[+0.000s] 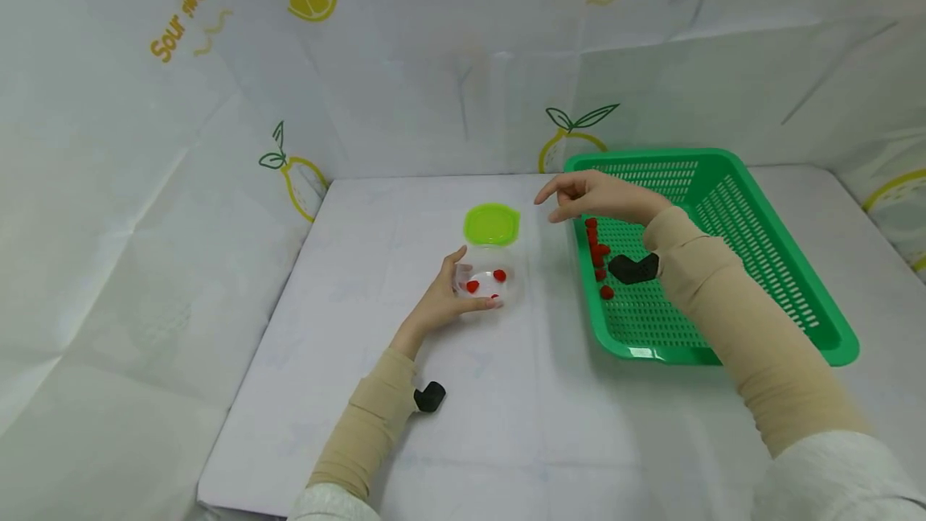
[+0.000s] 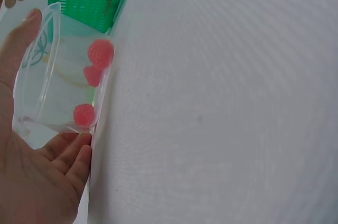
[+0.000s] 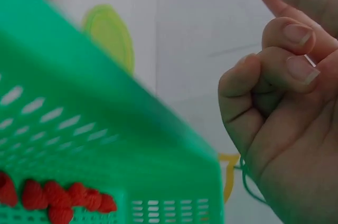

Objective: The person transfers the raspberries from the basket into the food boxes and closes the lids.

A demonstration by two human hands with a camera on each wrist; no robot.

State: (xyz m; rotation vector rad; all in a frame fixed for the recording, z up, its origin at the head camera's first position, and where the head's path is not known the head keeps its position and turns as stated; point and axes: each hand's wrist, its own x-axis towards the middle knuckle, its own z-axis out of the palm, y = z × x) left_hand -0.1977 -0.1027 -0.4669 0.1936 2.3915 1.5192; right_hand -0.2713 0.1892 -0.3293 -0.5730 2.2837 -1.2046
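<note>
My left hand (image 1: 441, 296) grips a small clear plastic container (image 1: 483, 273) on the white table, thumb on one side and fingers on the other. Inside it lie three red raspberries (image 2: 100, 53), seen through the wall in the left wrist view. Over the left rim of a green basket (image 1: 644, 353) hovers my right hand (image 1: 596, 195), fingers loosely bent and nothing in them. Several raspberries (image 3: 57, 195) line the basket's left side, below this hand. Just behind the container lies a bright green lid (image 1: 492, 225).
The slotted basket takes up the right part of the white table (image 1: 347, 304). A white sheet with lemon prints (image 1: 405, 87) hangs behind and to the left. Each wrist carries a black camera mount (image 1: 430, 397).
</note>
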